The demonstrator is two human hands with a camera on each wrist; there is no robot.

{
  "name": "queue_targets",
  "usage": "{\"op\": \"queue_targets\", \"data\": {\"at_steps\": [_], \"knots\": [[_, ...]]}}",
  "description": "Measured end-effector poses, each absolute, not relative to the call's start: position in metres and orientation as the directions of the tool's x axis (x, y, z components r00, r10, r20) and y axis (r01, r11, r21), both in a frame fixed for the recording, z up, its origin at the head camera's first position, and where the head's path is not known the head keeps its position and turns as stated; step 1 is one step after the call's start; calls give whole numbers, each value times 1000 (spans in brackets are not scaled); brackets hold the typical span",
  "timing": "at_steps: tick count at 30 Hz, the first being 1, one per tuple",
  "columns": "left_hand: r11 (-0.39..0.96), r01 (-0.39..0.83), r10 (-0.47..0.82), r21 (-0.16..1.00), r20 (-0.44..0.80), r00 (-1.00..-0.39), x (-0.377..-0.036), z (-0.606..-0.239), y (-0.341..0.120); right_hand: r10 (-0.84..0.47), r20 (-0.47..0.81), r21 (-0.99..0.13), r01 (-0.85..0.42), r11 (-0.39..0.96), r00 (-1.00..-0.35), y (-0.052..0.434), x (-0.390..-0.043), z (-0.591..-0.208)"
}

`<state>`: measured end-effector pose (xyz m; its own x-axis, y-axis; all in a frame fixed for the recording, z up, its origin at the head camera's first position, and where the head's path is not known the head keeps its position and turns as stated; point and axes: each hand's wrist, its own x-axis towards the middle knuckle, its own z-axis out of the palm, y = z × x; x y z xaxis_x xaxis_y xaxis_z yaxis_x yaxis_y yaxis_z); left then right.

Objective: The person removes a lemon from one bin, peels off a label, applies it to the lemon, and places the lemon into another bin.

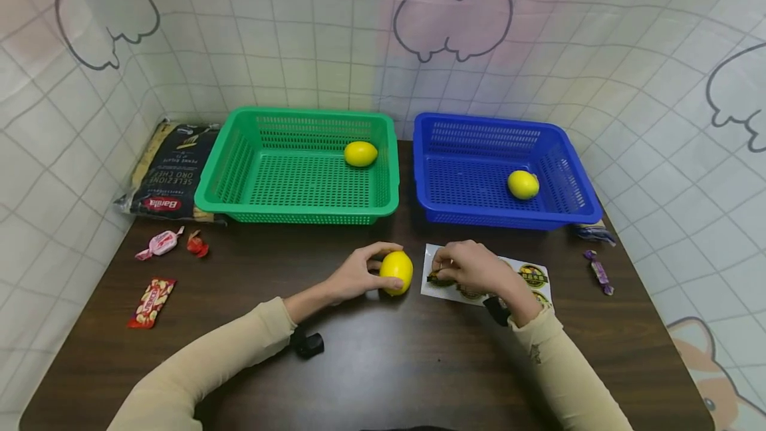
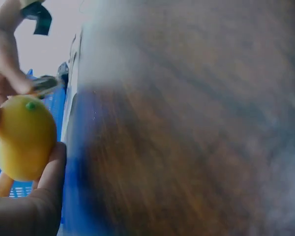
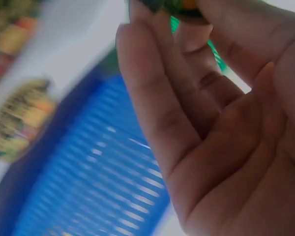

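My left hand (image 1: 354, 278) grips a lemon (image 1: 397, 272) on the tabletop (image 1: 383, 364), thumb over the top, fingers curled behind; its long axis stands roughly upright, tipped a bit toward 12 o'clock. My right hand (image 1: 469, 269) sits at 3 o'clock of the lemon, just beside it, not touching, fingertips pinching a round sticker (image 1: 441, 277) off the sticker sheet (image 1: 538, 276), which lies flat under that hand. The right hand is the nearer one to the sticker; the sticker faces the lemon at 9 o'clock. Green basket (image 1: 297, 208) at 11 o'clock and blue basket (image 1: 497, 218) at 1 o'clock, each holding one lemon.
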<state>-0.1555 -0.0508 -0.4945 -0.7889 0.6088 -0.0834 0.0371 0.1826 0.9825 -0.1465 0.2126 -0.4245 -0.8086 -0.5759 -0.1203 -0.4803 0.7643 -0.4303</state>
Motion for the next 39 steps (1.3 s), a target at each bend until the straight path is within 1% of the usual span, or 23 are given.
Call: {"op": "queue_targets", "data": {"at_steps": [4,7,10,14,18,21,25,29,32,35,37,39], "knots": [[151,57,580,987,-42,-813,-157,-490,-48,-546,-45,-583,-422,694,-837,210,-146,-403],[108,67,579,992,-8,-815,-157,-489,-47,-497,5,-698,-358,620,-868,200,-147,-403],[59,85,576,995,36,-817,-156,-488,-44,-429,37,-760,-305,574,-902,188,-147,-412],[33,110,552,993,74,-831,-153,-488,-40,-314,64,-804,-235,546,-947,178,-145,-423],[19,124,520,992,96,-849,-152,-489,-40,-237,101,-822,-216,527,-966,173,-145,-428],[4,135,507,991,114,-854,-152,-490,-40,-210,122,-825,-217,522,-970,170,-144,-430],[12,134,505,991,110,-856,-153,-491,-39,-169,169,-822,-234,520,-971,168,-141,-435],[7,114,508,993,94,-856,-153,-491,-39,-150,236,-813,-279,511,-960,165,-140,-439],[-27,66,523,997,70,-849,-152,-489,-39,-162,296,-789,-336,513,-941,164,-141,-442],[-83,-28,547,996,22,-837,-151,-487,-38,-175,353,-754,-390,529,-919,162,-142,-445],[-110,-91,555,990,-14,-831,-150,-486,-37,-178,375,-741,-409,533,-910,162,-142,-446],[-121,-120,553,985,-34,-832,-150,-486,-37,-173,373,-743,-405,533,-912,162,-142,-446]]}}
